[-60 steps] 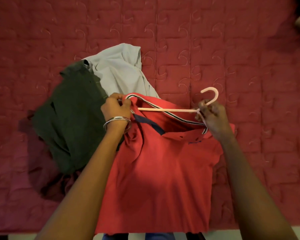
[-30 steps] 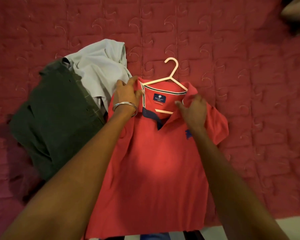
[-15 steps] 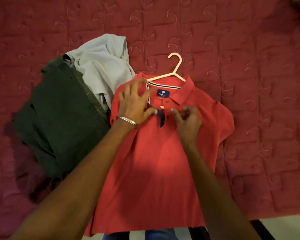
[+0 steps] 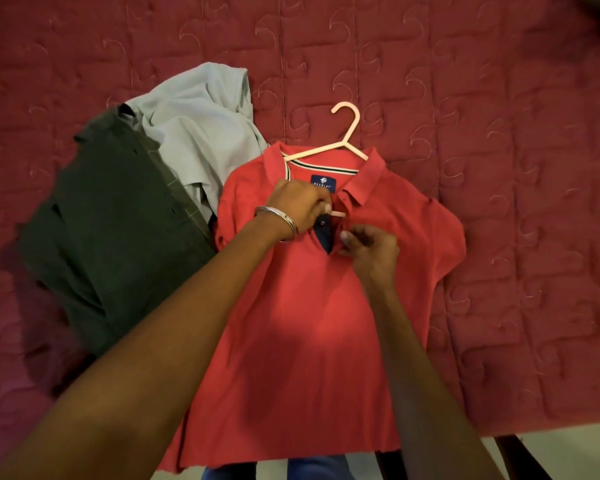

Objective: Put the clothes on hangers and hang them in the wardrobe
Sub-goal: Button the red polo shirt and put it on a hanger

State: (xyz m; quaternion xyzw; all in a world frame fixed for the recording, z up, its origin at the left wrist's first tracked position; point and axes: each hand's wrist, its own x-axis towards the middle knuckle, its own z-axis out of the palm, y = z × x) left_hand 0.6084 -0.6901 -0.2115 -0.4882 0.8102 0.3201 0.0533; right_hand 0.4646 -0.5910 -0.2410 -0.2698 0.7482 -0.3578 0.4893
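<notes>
Both hands have dropped from collar to placket: left hand (image 4: 300,209) and right hand (image 4: 371,249) fingers pinch the red polo (image 4: 309,323) there; button it, then lift by the hanger (image 4: 347,133).

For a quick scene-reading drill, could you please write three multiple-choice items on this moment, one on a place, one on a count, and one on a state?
1. Where does the grey shirt lie from the red polo shirt?
A. at its upper left
B. at its lower right
C. on top of it

2. How many garments lie on the bedspread?
A. one
B. three
C. five

3. Where is the hanger?
A. bare, beside the polo
B. on a rail
C. inside the polo, hook out of the collar

Answers: 1 A, it overlaps the dark green garment there. 2 B, red, grey and dark green. 3 C, while the left hand and right hand work at the placket.
</notes>
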